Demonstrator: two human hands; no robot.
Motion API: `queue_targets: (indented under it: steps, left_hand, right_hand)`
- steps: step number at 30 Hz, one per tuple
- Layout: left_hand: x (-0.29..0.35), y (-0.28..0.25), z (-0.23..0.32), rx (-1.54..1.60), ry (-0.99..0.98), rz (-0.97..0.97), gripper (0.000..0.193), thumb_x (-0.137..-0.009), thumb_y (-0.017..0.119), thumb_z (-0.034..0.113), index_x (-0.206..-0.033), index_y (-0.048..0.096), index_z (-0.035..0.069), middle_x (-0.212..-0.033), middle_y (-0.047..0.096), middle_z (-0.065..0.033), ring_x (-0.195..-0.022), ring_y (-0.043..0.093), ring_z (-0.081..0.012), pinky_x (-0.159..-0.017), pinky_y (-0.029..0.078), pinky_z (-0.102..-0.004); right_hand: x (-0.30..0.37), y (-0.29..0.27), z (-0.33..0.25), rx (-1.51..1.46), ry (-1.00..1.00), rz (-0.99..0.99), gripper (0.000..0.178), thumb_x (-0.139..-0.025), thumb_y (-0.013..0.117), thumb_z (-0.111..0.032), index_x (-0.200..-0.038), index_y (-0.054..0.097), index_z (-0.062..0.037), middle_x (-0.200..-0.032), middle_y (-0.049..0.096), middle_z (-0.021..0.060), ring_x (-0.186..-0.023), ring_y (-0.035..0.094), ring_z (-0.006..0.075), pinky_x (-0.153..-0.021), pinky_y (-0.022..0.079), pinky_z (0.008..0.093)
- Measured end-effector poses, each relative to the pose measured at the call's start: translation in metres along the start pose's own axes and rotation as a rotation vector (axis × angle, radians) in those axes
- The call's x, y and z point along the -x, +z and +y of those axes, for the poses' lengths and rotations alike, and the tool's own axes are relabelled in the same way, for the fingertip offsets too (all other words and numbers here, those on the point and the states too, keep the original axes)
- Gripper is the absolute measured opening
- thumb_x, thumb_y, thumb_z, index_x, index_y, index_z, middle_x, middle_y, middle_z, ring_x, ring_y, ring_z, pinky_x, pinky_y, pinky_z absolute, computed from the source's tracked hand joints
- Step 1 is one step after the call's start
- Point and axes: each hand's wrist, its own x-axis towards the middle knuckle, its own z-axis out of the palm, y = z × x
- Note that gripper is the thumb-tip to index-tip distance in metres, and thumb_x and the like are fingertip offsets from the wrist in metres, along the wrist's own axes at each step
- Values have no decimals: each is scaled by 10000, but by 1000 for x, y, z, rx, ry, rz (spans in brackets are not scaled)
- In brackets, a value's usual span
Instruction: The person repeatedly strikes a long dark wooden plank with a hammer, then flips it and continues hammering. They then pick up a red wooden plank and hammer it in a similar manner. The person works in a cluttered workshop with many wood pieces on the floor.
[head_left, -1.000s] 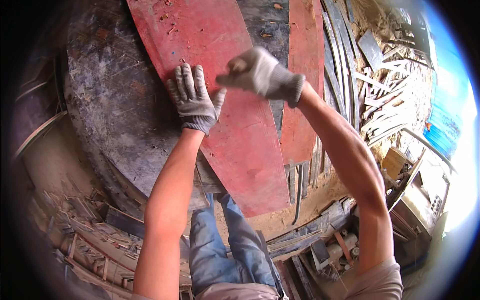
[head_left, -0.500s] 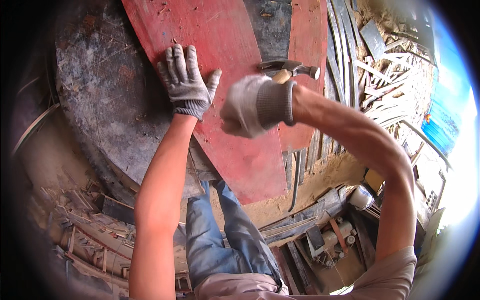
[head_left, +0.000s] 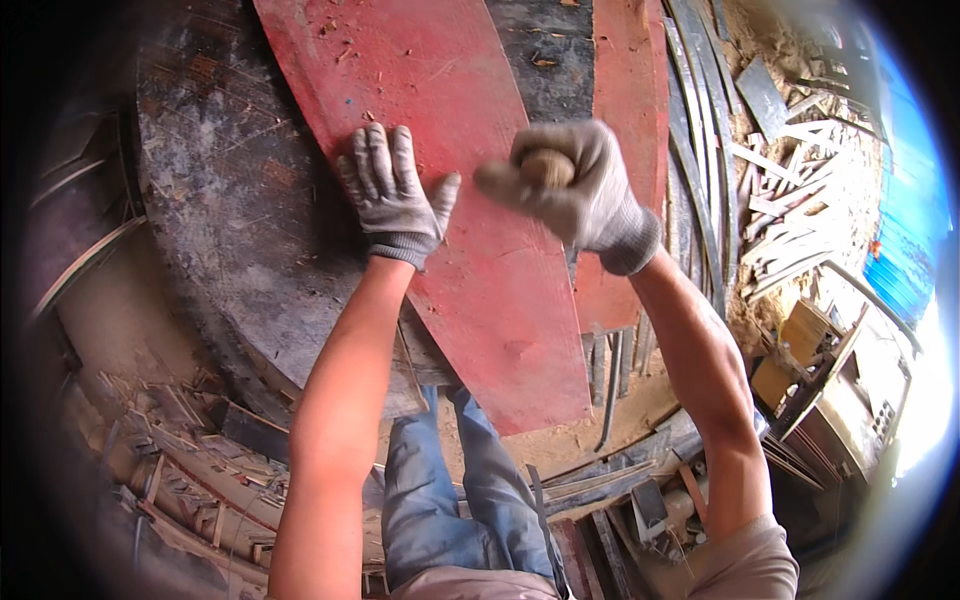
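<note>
My left hand [head_left: 398, 192], in a grey-white knit glove, lies flat on a long red board [head_left: 490, 300] with its fingers stretched and the thumb out to the side. My gloved right hand [head_left: 590, 185] is raised over the board's right edge, its fingers wrapped round a hammer [head_left: 548, 168]. Only the round wooden butt of the handle shows in the fist; the hammer's head is hidden behind the hand. The right hand is slightly blurred. Wood chips and small debris are scattered on the red board.
Under the red board lies a worn dark sheet [head_left: 230, 200] with a curved edge. A second red board [head_left: 630, 100] lies to the right, beside long strips [head_left: 700, 130]. Scrap wood [head_left: 800, 200] is heaped at the far right. Blue sheeting [head_left: 905, 190] stands beyond it.
My right hand has swung to the right and turned, so the handle's butt now faces up and the hammer head is out of sight. The left hand keeps its place on the board.
</note>
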Motion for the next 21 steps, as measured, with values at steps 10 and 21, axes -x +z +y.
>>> queue_targets:
  steps: [10,21]
  left_hand:
    - [7,8,1,56,95,94,924,-960,590,681,-1596,401,39,-1646,360,-250,-1531,343,-471,-1224,229,-732]
    - [12,5,-2,134,47,19,869,-965,639,603,-1582,422,32,-1638,388,-257,-1543,330,-458,-1247,209,-702]
  right_hand:
    - [38,58,-25,244,-183,586,300,-908,786,-192,-706,594,-79,-621,499,74,-539,531,221,-527,435,368]
    - [223,113,-19,112,75,519,339,-1029,647,-151,-712,540,-100,-598,521,11,-515,466,106,-511,402,290]
